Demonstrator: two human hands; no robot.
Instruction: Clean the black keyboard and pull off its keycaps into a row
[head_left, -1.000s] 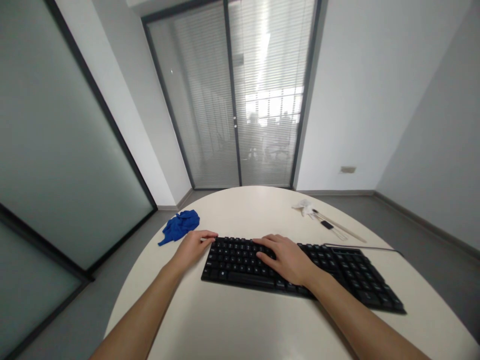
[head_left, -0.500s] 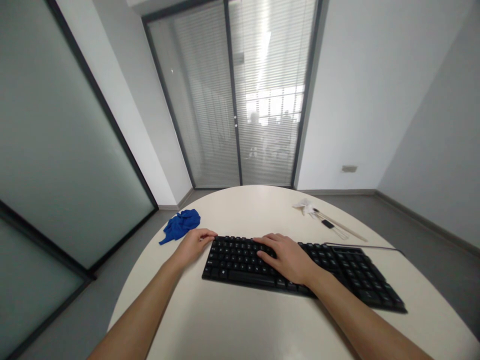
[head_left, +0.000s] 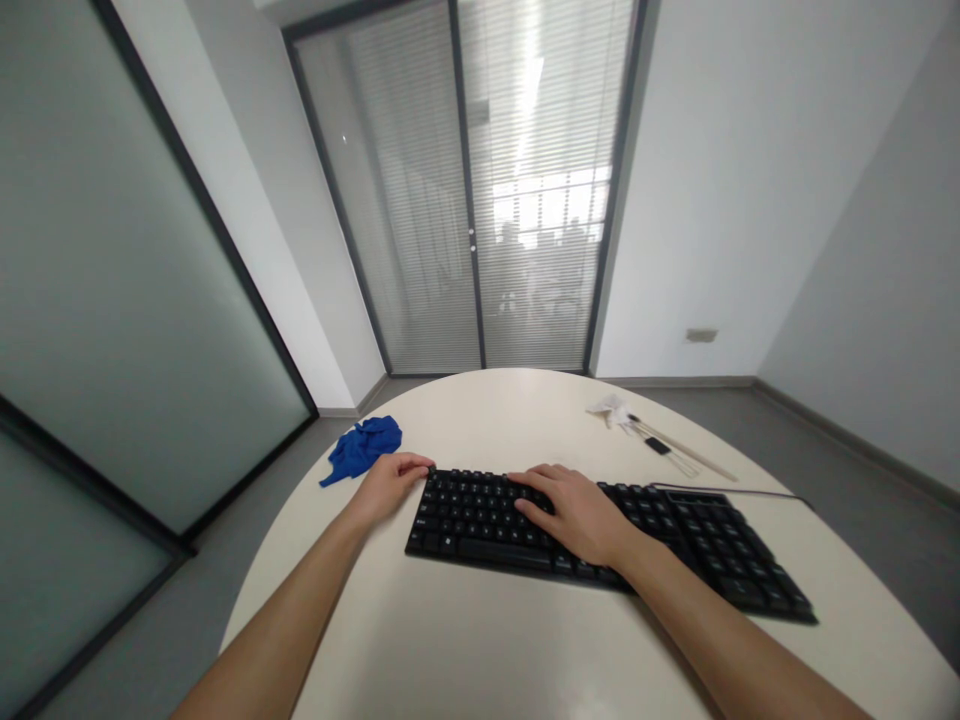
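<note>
A black keyboard (head_left: pixel 487 550) lies at a slant on the round table, its number pad towards the right. My left hand (head_left: pixel 388 485) is at its far left corner, thumb and forefinger pinched together. A small dark bit shows at those fingertips; whether it is a corner key or the casing I cannot tell. Palm down, my right hand (head_left: pixel 574 510) rests across the middle of the keys with its fingers stretched out, hiding the keys under it.
A crumpled blue cloth (head_left: pixel 364 447) lies beyond my left hand. At the back right are a white crumpled tissue (head_left: pixel 613 410), a thin pale stick (head_left: pixel 694 452) and a wire tool with a black grip (head_left: pixel 657 446). The keyboard's cable (head_left: pixel 750 491) runs off to the right over the pale table (head_left: pixel 465 640).
Both hands and the keyboard keep the same places; only the view has shifted very slightly.
</note>
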